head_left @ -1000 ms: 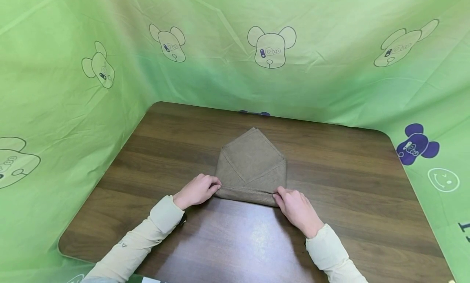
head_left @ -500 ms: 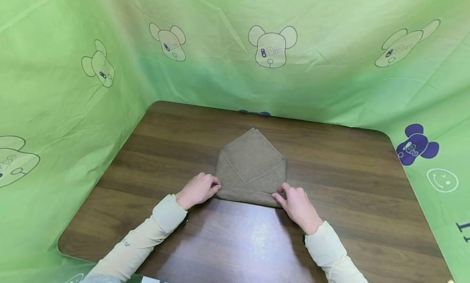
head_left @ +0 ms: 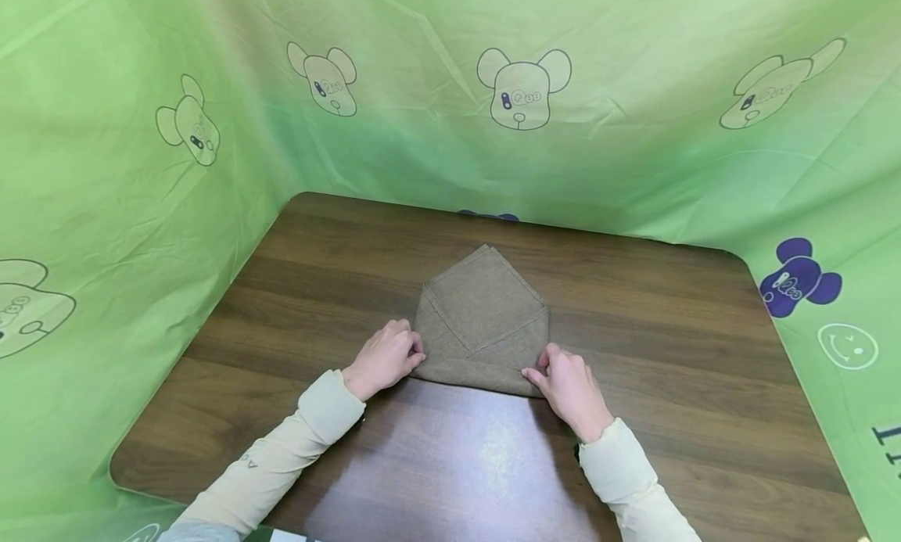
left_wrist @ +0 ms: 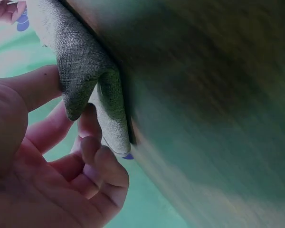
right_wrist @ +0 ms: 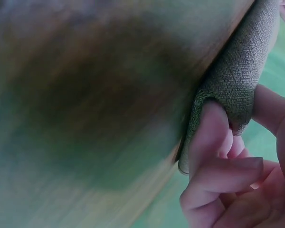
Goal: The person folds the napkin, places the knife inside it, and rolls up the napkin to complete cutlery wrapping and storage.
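A brown-grey folded cloth (head_left: 486,303) lies on the table, with a point at its far end and V-shaped seams across its top. Its near edge is turned over into a narrow strip. At the left end of that strip my left hand (head_left: 385,356) pinches the fold; the left wrist view shows the thumb on the woven cloth (left_wrist: 80,59) and fingers under it. My right hand (head_left: 572,387) pinches the strip's right end. In the right wrist view one finger reaches into the fold of the cloth (right_wrist: 240,69), with the thumb on its outer side.
The dark wooden table (head_left: 317,260) has rounded corners, and light glares off its near part. Green curtains (head_left: 415,135) printed with bear heads hang behind it and at both sides. A small white item (head_left: 287,536) shows at the bottom edge.
The turned-over strip has become smoother, and the small gap near its right end has closed down. Both hands have shifted slightly while keeping to the strip's ends.
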{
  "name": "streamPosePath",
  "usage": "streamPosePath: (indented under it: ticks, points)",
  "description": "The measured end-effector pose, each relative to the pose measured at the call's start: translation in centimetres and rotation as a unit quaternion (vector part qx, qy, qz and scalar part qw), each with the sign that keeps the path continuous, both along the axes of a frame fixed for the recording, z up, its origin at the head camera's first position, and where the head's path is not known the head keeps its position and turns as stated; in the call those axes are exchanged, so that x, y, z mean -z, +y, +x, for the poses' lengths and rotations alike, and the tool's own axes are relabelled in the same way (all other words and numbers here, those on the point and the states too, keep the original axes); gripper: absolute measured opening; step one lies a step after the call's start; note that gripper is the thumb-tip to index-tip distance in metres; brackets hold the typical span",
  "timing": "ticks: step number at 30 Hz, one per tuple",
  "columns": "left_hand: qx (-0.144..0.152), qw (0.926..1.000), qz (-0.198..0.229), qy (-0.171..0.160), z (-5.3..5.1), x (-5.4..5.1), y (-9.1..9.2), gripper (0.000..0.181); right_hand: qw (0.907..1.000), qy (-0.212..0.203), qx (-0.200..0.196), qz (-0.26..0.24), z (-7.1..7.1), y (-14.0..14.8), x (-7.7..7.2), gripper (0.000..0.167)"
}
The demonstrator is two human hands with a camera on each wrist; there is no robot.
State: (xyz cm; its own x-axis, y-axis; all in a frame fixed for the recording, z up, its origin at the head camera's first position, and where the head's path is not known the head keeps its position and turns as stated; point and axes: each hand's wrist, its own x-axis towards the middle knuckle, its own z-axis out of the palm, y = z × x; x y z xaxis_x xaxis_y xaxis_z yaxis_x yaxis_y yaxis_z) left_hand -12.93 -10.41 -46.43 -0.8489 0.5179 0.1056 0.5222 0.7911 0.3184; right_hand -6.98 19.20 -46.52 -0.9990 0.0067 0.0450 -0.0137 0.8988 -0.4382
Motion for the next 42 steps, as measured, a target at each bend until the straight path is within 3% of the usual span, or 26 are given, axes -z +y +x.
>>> streamPosePath:
  ticks: [5, 13, 29, 34, 42]
  points:
    - [0.019, 0.9991, 0.005, 0.039, 0.1, 0.2, 0.2, 0.010, 1.0000, -0.004, 0.007, 0.004, 0.0, -0.1, -0.1, 0.030]
    - [0.076, 0.9935, 0.007, 0.084, 0.6, 0.6, 0.7, 0.018, 0.9994, 0.003, 0.006, 0.033, 0.1, -0.5, -0.1, 0.027]
    - [0.098, 0.9884, -0.023, 0.114, 2.2, 0.3, -0.6, 0.008, 0.9922, 0.091, -0.037, 0.077, 0.4, -0.9, 0.3, 0.020]
    - [0.106, 0.9887, -0.022, 0.104, 2.4, 0.0, -0.9, 0.013, 0.9820, 0.139, -0.077, 0.102, 0.8, -0.8, 0.6, 0.020]
    - [0.117, 0.9868, -0.021, 0.110, 2.2, 0.2, -1.2, 0.017, 0.9505, 0.207, -0.166, 0.162, 1.2, -0.6, 0.7, 0.012]
